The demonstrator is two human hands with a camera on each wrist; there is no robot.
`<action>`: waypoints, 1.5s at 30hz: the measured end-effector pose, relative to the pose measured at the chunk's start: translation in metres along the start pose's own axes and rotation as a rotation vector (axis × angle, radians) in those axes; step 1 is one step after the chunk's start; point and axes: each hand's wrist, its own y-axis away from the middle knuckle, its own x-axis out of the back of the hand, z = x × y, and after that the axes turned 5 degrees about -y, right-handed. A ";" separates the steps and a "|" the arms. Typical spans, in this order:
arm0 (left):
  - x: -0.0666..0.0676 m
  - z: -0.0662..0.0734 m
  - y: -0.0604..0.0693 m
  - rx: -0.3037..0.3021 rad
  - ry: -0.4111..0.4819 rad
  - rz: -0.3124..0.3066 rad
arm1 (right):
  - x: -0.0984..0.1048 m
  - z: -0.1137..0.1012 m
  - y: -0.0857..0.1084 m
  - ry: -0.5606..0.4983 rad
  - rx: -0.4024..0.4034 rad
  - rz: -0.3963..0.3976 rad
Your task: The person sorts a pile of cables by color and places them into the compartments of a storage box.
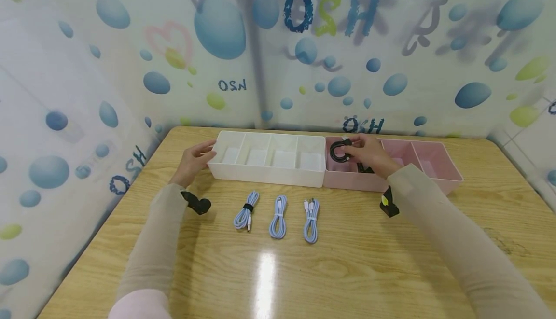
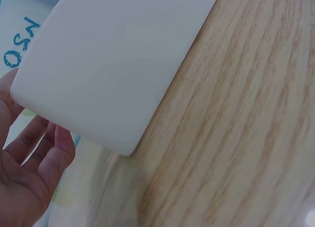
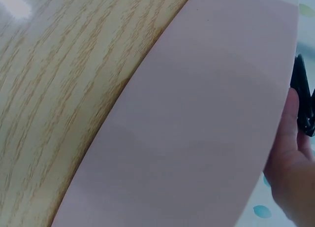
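My right hand [image 1: 369, 152] pinches a coiled black cable [image 1: 332, 151] above the leftmost compartment of a pink divided box [image 1: 352, 180]. Another black item, likely a cable [image 1: 365, 168], lies partly hidden below that hand. In the right wrist view, the pink wall hides much of the hand [image 3: 290, 163], and part of the black cable [image 3: 301, 84] shows past the rim. At the far left, my left hand [image 1: 193, 163] touches the end of a white divided box [image 1: 265, 174]. Its fingers [image 2: 58, 148] are loosely bent against that end in the left wrist view.
Three bundled light-blue cables lie in front of the white box: a left one [image 1: 247, 208] with a black strap, a middle one [image 1: 278, 217] and a right one [image 1: 311, 220]. Both boxes stand end to end on the wooden table [image 1: 339, 280], near the patterned back wall [image 1: 278, 68].
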 end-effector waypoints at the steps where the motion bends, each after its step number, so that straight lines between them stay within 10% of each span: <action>1: 0.000 0.000 0.000 -0.001 0.001 0.000 | 0.000 0.000 0.000 0.002 -0.003 0.005; 45: -0.001 -0.002 -0.002 -0.008 0.030 0.005 | -0.021 -0.005 -0.008 0.078 0.005 0.123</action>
